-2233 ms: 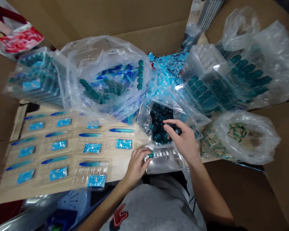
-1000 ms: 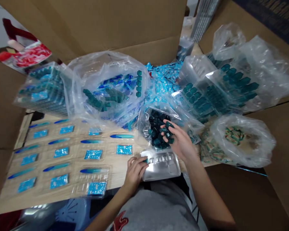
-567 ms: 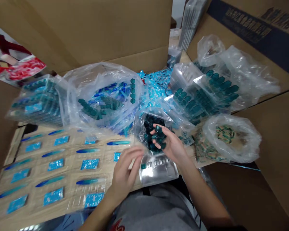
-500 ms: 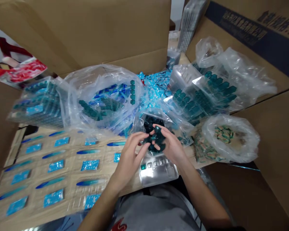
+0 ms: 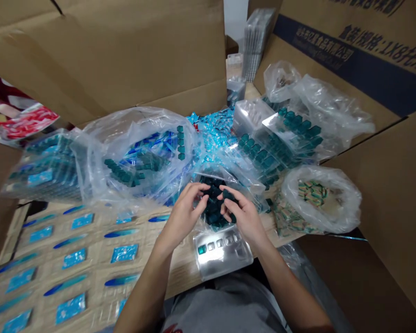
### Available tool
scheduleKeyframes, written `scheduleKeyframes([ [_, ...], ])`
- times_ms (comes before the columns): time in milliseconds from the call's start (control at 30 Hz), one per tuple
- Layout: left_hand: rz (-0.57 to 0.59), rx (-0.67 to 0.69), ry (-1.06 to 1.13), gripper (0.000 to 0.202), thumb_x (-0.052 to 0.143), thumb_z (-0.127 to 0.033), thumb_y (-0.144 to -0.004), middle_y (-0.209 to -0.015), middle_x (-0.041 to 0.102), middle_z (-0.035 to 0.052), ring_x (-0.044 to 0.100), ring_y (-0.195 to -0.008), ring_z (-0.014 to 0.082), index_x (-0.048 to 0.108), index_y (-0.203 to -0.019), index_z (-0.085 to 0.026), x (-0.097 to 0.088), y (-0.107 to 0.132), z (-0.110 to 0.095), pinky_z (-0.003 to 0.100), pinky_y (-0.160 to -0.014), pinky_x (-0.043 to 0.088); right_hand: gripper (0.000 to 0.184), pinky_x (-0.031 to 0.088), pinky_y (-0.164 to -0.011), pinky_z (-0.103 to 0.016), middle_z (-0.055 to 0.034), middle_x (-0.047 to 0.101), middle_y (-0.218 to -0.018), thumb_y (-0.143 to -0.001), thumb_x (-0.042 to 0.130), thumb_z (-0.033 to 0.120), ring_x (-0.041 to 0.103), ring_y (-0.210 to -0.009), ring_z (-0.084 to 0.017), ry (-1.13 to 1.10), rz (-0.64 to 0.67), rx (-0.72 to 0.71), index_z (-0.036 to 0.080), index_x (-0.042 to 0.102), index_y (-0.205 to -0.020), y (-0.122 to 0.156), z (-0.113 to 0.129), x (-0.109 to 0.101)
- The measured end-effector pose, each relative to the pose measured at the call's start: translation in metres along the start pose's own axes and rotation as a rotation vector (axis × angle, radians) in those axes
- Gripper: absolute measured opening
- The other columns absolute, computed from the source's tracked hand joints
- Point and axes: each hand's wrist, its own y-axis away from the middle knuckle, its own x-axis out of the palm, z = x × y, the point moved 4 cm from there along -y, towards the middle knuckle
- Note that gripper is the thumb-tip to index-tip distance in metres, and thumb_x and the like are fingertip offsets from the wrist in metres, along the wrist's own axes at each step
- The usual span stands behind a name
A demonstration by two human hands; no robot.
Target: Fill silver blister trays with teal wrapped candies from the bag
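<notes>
Hands: right hand (image 5: 245, 217) pinching dark teal pieces (image 5: 213, 208), left hand (image 5: 183, 212) curled, can't tell if holding any, both over a clear bag (image 5: 241, 179); silver blister tray (image 5: 225, 260) just below, one piece seated.

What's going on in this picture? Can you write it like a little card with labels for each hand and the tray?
Left hand: the left hand is over a clear bag of dark teal pieces.
Right hand: the right hand holds dark teal pieces.
Tray: a clear blister tray has one teal piece in an end cavity.
Nearby: blue packets lie on a wooden board.
</notes>
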Motion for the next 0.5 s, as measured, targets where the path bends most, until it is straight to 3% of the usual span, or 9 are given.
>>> scheduleKeyframes([
  [100,0.054,0.144,0.007,0.029,0.048,-0.016,-0.093,-0.107,0.059,0.0051,0.060,-0.093,0.0142,0.056,-0.120,-0.023,0.004,-0.004,-0.011,0.026,-0.080,0.050,0.033,0.029,-0.041,-0.021,0.0054,0.059,-0.060,-0.079,0.062,0.030,0.042,-0.044,-0.008,0.044,0.083,0.024,0.021,0.056,-0.110,0.003,0.004,0.006],
  [200,0.042,0.281,-0.064,0.024,0.048,-0.015,-0.094,-0.108,0.059,0.0060,0.058,-0.103,0.0160,0.059,-0.114,-0.022,0.002,0.001,-0.022,0.029,-0.086,0.049,0.025,0.028,-0.040,-0.020,0.0094,0.053,-0.051,-0.081,0.061,0.034,0.042,-0.041,-0.008,0.060,0.111,0.022,0.023,0.051,-0.101,0.008,0.010,0.010],
  [367,-0.145,0.408,-0.254,0.016,0.056,-0.015,-0.091,-0.097,0.063,0.0060,0.060,-0.091,0.0166,0.057,-0.107,-0.017,-0.006,0.022,-0.038,0.029,-0.080,0.050,0.015,0.034,-0.042,-0.019,0.0073,0.055,-0.059,-0.080,0.064,0.031,0.048,-0.045,-0.007,0.149,0.115,-0.016,0.021,0.054,-0.086,0.019,0.022,0.015],
  [500,-0.258,0.485,-0.331,0.019,0.055,-0.008,-0.090,-0.095,0.061,0.0051,0.058,-0.087,0.0154,0.057,-0.106,-0.018,-0.008,0.042,-0.050,0.027,-0.078,0.049,0.011,0.042,-0.047,-0.022,0.0057,0.057,-0.061,-0.075,0.070,0.025,0.052,-0.048,-0.009,0.191,0.032,-0.083,0.023,0.063,-0.083,0.031,0.028,0.019],
])
